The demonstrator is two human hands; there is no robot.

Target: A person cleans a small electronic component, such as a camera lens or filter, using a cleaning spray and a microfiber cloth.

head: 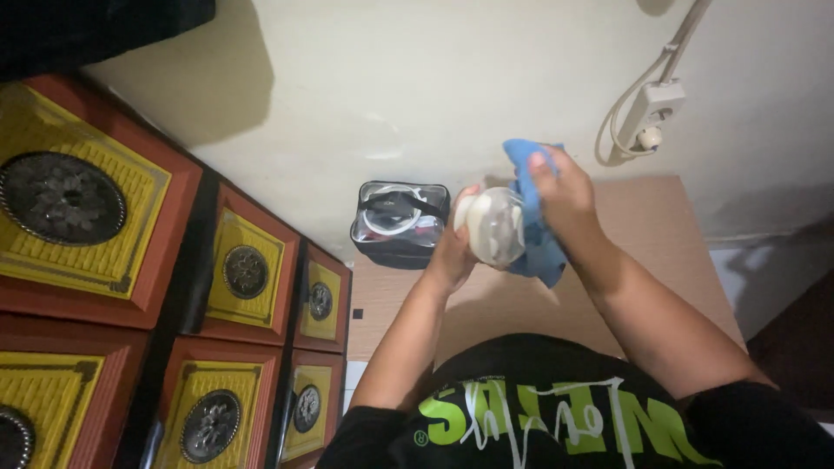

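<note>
Hands: two | left hand [452,252]: one cup [495,226] | right hand [565,195]: one cloth [539,247]

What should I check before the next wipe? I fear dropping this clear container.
1. Left hand grips the clear container: ok.
2. Right hand holds the blue cloth against it: ok.
3. Container held above the wooden tabletop: ok.
4. Clear zip pouch stands apart from the hands: ok.
5. Container's surface clean: cannot tell.
6. Power strip on the wall, apart from the cloth: ok.
</note>
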